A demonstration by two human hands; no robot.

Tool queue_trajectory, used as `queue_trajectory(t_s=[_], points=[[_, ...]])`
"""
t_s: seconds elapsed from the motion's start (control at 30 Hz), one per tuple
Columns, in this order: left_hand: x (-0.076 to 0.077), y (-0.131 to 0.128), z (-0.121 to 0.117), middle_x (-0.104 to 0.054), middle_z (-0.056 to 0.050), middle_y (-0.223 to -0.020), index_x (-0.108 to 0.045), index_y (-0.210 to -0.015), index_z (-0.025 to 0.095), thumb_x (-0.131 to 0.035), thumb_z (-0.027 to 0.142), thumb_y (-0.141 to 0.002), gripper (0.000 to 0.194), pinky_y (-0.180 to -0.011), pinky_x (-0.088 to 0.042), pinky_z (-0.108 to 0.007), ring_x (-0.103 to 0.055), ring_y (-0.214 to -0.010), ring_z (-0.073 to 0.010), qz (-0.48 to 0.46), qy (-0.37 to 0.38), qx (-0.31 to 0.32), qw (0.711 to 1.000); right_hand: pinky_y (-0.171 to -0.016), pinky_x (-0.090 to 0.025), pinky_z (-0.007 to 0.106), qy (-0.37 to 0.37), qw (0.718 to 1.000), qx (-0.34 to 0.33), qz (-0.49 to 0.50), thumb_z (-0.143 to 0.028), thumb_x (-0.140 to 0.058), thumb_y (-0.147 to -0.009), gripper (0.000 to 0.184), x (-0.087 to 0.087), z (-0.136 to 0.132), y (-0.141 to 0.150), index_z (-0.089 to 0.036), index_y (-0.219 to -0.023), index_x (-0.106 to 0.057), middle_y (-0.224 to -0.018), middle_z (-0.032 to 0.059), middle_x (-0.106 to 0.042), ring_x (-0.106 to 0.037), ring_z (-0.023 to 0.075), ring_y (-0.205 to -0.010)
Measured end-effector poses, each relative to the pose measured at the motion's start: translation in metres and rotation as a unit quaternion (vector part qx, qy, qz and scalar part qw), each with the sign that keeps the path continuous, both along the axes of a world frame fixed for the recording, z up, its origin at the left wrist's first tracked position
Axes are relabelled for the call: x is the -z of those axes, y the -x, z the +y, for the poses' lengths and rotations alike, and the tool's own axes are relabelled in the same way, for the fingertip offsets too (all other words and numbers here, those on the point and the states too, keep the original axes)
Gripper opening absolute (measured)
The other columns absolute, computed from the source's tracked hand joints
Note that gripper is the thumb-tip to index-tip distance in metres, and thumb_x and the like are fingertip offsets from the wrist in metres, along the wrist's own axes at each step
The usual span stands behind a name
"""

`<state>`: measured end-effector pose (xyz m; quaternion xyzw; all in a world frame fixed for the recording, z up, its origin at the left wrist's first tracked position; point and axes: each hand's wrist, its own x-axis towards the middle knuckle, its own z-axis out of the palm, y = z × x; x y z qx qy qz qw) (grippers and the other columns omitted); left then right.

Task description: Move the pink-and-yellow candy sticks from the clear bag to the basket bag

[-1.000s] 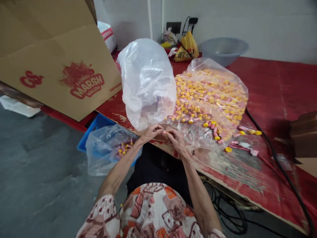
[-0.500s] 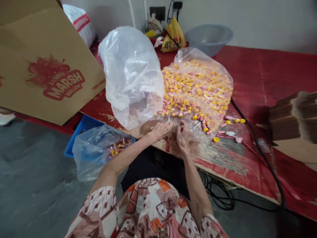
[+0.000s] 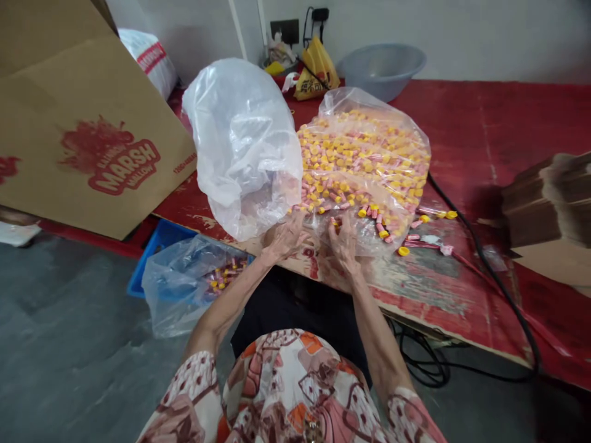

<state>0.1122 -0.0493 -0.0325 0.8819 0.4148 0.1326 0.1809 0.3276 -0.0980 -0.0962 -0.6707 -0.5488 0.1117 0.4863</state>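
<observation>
Just beyond right hand (image 3: 342, 243) | yellow-capped pink pieces (image 3: 362, 160) | inside clear bag (image 3: 346, 99)

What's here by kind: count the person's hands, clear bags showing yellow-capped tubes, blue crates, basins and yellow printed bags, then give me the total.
Left hand and right hand: 2
Clear bags showing yellow-capped tubes: 2
Blue crate: 1
Basin: 1
Yellow printed bag: 1
Total: 7

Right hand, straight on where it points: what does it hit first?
Likely the small pink, yellow-capped cylinders heaped in the clear plastic bag, just beyond the right hand; depth unclear.
</observation>
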Motion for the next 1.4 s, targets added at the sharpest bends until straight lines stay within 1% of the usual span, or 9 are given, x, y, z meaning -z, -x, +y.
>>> queue_trajectory(t_s=[0.2,0.4,0.6,0.83,1.03,1.13,1.23,1.33,1.4], points=[[-0.007,-0.024,-0.004,-0.075,-0.022,-0.157,-0.057,-0.171,0.013,-0.042,0.007,-0.112,0.060,-0.117,-0.063,-0.036,-0.076,-0.145,-0.0288,0.142,-0.021,0.090,0.985,-0.097,-0.060,0.047,0.019,0.999,-0.024,0.022,-0.044,-0.047,-0.113,0.034,-0.006,-0.040,0.038,-0.022,-0.120,-0.071,-0.117,0.0156,-0.075,-0.070,0.0319,-0.104],[-0.019,-0.021,-0.010,-0.071,-0.019,-0.164,-0.053,-0.176,0.019,-0.045,0.003,-0.111,0.068,-0.115,-0.064,-0.035,-0.074,-0.149,-0.0262,0.115,-0.052,0.047,0.991,-0.095,-0.060,0.044,0.030,0.998,-0.033,0.051,-0.048,-0.048,-0.116,0.036,-0.003,-0.043,0.038,-0.023,-0.126,-0.072,-0.113,0.0116,-0.074,-0.067,0.0286,-0.097],[-0.017,-0.015,-0.024,-0.082,-0.015,-0.141,-0.073,-0.150,0.020,-0.055,0.007,-0.110,0.046,-0.100,-0.068,-0.034,-0.082,-0.126,-0.0276,0.093,-0.016,0.048,0.994,-0.100,-0.061,0.048,0.007,0.998,-0.036,0.045,-0.036,-0.049,-0.112,0.032,-0.001,-0.043,0.037,-0.026,-0.122,-0.079,-0.123,0.0144,-0.074,-0.070,0.0318,-0.110],[-0.006,0.008,-0.019,-0.080,-0.014,-0.148,-0.073,-0.146,0.021,-0.054,0.008,-0.110,0.042,-0.113,-0.066,-0.037,-0.080,-0.132,-0.0249,-0.038,-0.027,-0.126,0.991,-0.097,-0.061,0.045,0.002,0.998,-0.030,0.054,-0.045,-0.051,-0.115,0.035,-0.003,-0.044,0.037,-0.026,-0.122,-0.080,-0.120,0.0119,-0.076,-0.069,0.0297,-0.104],[-0.013,0.028,0.016,-0.080,-0.006,-0.105,-0.074,-0.122,0.018,-0.060,0.003,-0.097,0.032,-0.099,-0.066,-0.038,-0.078,-0.097,-0.0231,-0.113,0.099,-0.206,0.967,-0.090,-0.060,0.045,-0.002,0.998,-0.007,0.055,-0.049,-0.054,-0.116,0.035,-0.006,-0.044,0.038,-0.024,-0.117,-0.079,-0.110,0.0116,-0.072,-0.065,0.0293,-0.095],[-0.032,0.031,0.060,-0.079,-0.012,-0.112,-0.072,-0.128,0.017,-0.054,0.011,-0.104,0.030,-0.107,-0.065,-0.048,-0.079,-0.107,-0.0280,-0.195,0.064,-0.290,0.935,-0.090,-0.060,0.045,0.000,0.998,-0.015,0.058,-0.048,-0.054,-0.116,0.035,-0.006,-0.046,0.037,-0.025,-0.118,-0.080,-0.112,0.0108,-0.072,-0.066,0.0297,-0.096],[-0.043,0.035,0.088,-0.076,-0.019,-0.135,-0.071,-0.147,0.024,-0.052,0.033,-0.112,0.042,-0.114,-0.065,-0.062,-0.076,-0.134,-0.0375,-0.217,0.056,-0.271,0.936,-0.091,-0.060,0.044,0.007,0.998,-0.012,0.061,-0.050,-0.053,-0.117,0.037,-0.007,-0.046,0.036,-0.025,-0.118,-0.081,-0.111,0.0107,-0.072,-0.066,0.0291,-0.095],[-0.039,0.045,0.083,-0.073,-0.018,-0.148,-0.068,-0.163,0.034,-0.071,0.058,-0.100,0.068,-0.113,-0.066,-0.066,-0.071,-0.146,-0.0422,-0.239,0.093,-0.217,0.942,-0.088,-0.061,0.044,0.006,0.998,-0.007,0.061,-0.052,-0.052,-0.117,0.039,-0.008,-0.044,0.037,-0.025,-0.116,-0.081,-0.106,0.0101,-0.073,-0.064,0.0280,-0.089],[-0.033,0.050,0.072,-0.073,-0.018,-0.149,-0.070,-0.163,0.036,-0.079,0.060,-0.093,0.075,-0.114,-0.066,-0.067,-0.068,-0.150,-0.0435,-0.277,0.120,-0.205,0.931,-0.085,-0.060,0.044,0.002,0.998,-0.006,0.061,-0.053,-0.051,-0.118,0.041,-0.009,-0.043,0.038,-0.025,-0.115,-0.081,-0.105,0.0100,-0.074,-0.064,0.0277,-0.086]])
